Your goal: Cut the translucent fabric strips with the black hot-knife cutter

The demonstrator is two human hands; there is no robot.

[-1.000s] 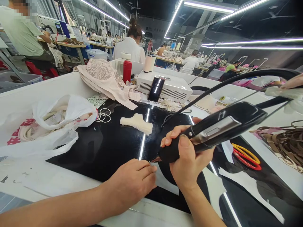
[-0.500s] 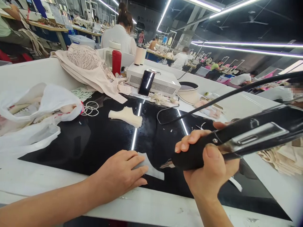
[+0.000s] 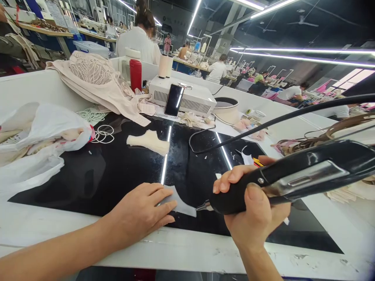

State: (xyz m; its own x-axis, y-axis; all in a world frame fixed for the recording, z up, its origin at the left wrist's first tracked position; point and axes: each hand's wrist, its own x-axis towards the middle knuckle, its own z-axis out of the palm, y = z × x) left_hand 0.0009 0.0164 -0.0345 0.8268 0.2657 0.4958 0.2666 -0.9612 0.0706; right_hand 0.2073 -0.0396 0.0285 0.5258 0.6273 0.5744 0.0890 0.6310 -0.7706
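Observation:
My left hand (image 3: 143, 210) lies flat with its fingers stretched out, pressing a small grey-white curved piece of fabric (image 3: 185, 206) onto the black sheet (image 3: 88, 171). My right hand (image 3: 254, 210) is wrapped round a black corded handheld tool (image 3: 234, 191) with a narrow metal tip (image 3: 204, 206). That tip is at the right corner of the fabric piece; I cannot tell whether it touches. Farther back on the sheet lies a cream shaped fabric piece (image 3: 149, 142).
A white plastic bag (image 3: 43, 132) of fabric and beige lace garments (image 3: 93, 78) lie at left. Behind stand a red bottle (image 3: 135, 75), a phone (image 3: 174, 100) and a white vented box (image 3: 193, 97). The tool's black cable (image 3: 281, 115) arcs across the right. Co-workers sit beyond.
The tool's tip has come from a little right of the fabric piece to its right corner. My left hand still presses the piece. The whole view has shifted slightly.

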